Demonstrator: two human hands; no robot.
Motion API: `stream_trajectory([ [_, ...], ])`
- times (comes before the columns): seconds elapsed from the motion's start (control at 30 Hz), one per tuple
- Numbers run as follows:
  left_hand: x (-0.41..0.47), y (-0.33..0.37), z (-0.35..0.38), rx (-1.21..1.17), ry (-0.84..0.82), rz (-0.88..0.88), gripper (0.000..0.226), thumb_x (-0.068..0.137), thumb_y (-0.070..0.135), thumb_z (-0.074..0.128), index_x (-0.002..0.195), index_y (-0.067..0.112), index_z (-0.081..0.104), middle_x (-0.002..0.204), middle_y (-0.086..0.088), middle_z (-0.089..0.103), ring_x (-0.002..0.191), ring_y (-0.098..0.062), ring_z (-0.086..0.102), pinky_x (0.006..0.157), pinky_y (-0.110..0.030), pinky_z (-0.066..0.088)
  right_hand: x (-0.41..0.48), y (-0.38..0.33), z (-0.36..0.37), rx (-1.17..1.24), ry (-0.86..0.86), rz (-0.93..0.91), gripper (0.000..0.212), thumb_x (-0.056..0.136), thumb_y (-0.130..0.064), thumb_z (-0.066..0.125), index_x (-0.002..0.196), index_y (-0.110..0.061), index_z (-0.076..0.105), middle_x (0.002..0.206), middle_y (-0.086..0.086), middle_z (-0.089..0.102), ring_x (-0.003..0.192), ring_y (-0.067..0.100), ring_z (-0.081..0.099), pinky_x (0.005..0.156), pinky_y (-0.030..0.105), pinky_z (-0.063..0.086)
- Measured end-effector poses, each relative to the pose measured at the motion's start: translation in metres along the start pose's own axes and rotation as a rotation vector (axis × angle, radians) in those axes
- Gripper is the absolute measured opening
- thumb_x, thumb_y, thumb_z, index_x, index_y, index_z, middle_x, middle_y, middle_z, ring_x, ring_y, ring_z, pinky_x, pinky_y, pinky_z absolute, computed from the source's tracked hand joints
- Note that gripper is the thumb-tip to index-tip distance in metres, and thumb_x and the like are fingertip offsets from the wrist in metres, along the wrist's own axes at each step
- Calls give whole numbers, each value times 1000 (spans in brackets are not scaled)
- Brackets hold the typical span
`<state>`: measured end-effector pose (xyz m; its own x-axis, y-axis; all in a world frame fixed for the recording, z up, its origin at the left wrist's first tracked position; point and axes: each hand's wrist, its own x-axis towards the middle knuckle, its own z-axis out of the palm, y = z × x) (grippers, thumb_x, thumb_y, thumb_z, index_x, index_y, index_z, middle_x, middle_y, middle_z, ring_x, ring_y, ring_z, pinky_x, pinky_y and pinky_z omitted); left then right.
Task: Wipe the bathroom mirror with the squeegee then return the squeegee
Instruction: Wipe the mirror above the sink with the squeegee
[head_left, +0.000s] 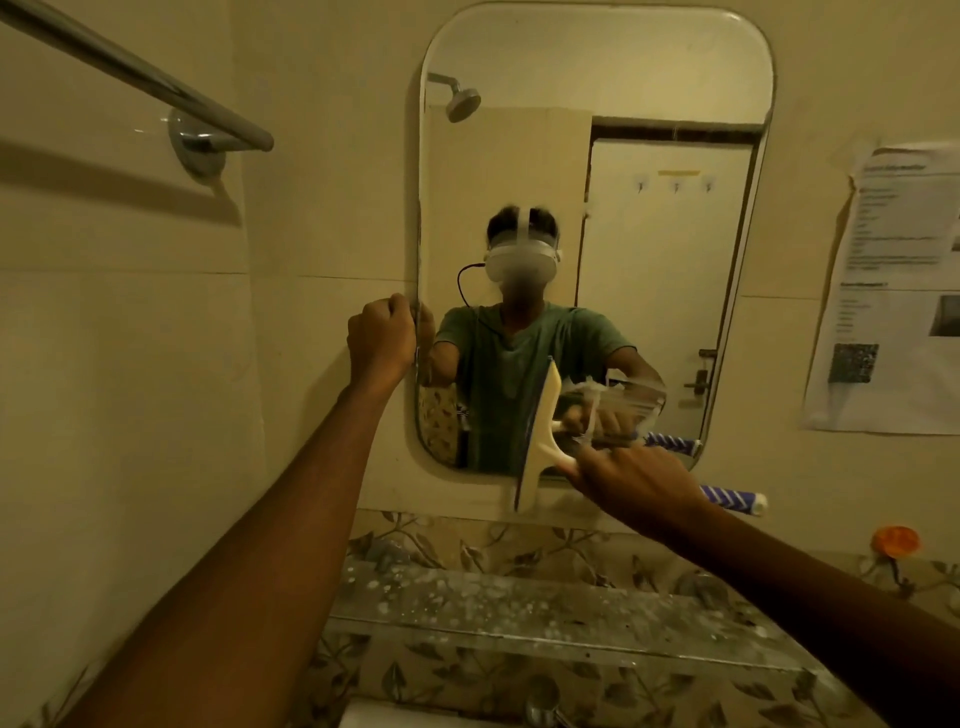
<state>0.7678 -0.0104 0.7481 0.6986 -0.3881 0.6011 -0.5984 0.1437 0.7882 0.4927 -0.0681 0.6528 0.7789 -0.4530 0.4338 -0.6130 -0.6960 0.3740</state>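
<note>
One tall glass mirror (519, 156), rectangular with rounded corners, is mounted on a glossy cream tiled wall (130, 364). Below it runs a band of leaf-patterned tile and one clear glass shelf (519, 597) speckled with white spots. One chrome round-section towel bar (156, 83) is fixed at upper left on a round wall mount. One creased printed paper notice (893, 286) hangs right of the mirror. Two hands are in view. The left hand (382, 338) is curled around the mirror's left edge. The right hand (634, 483) grips the handle of one cream plastic T-shaped squeegee (540, 441); its blade stands upright against the lower centre of the glass and overlaps the bottom edge. One white foamy smear (613, 410) lies just right of the blade. One blue-and-white striped cylinder (732, 500) lies behind the right hand. One small orange round object (896, 540) sits at far right.
</note>
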Motion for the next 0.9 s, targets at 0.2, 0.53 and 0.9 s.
stream_trajectory([
  [0.2,-2,1,-1,-24,5,9,43,100,27,33,74,8,61,68,-8,59,65,-22,60,68,-40,55,39,-18,-46,225,216,104,33,102,-41,34,109,-16,54,78,-4,52,59,7,48,52,16,38],
  [0.53,-5,4,-2,-45,4,-18,43,100,29,33,76,8,62,71,-9,61,68,-24,60,68,-39,54,91,-26,-66,576,495,339,26,102,-37,38,103,-17,53,92,2,61,69,11,58,58,24,51],
  [0.9,-6,-3,-1,-37,3,-2,41,99,26,35,73,10,61,65,-5,58,62,-18,55,58,-29,45,6,-48,-1,510,236,482,32,102,-38,34,111,-13,54,76,-5,61,56,7,60,54,25,56],
])
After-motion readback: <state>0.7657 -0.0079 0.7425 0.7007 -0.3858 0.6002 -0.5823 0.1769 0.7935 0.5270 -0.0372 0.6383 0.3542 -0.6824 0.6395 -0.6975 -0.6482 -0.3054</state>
